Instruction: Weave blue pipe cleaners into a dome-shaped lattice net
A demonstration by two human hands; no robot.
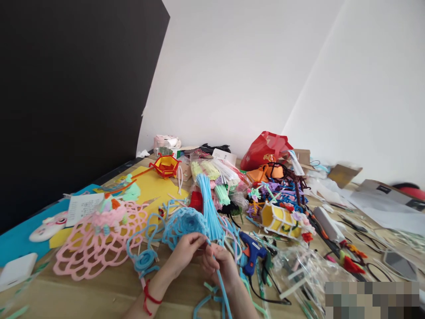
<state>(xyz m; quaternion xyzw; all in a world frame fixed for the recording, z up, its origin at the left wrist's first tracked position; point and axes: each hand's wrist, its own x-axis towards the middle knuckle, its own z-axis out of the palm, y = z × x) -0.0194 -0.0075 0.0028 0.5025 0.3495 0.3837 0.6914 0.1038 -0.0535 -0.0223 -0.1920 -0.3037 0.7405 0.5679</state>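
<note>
Light-blue fuzzy pipe-cleaner lattice (182, 223) lay on the wooden counter (109, 292). The left hand (184, 253) pinched its edge and the right hand (219, 264) kept a closed grip on a blue pipe-cleaner strand (223, 288), apparently holding both steady and taut.

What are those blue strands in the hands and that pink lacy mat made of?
Blue strands: likely chenille pipe cleaners, fuzzy matte pile over bendable wire, since they hold curves. Pink lacy mat: apparently the same fuzzy stems, looped into scallops.
</note>
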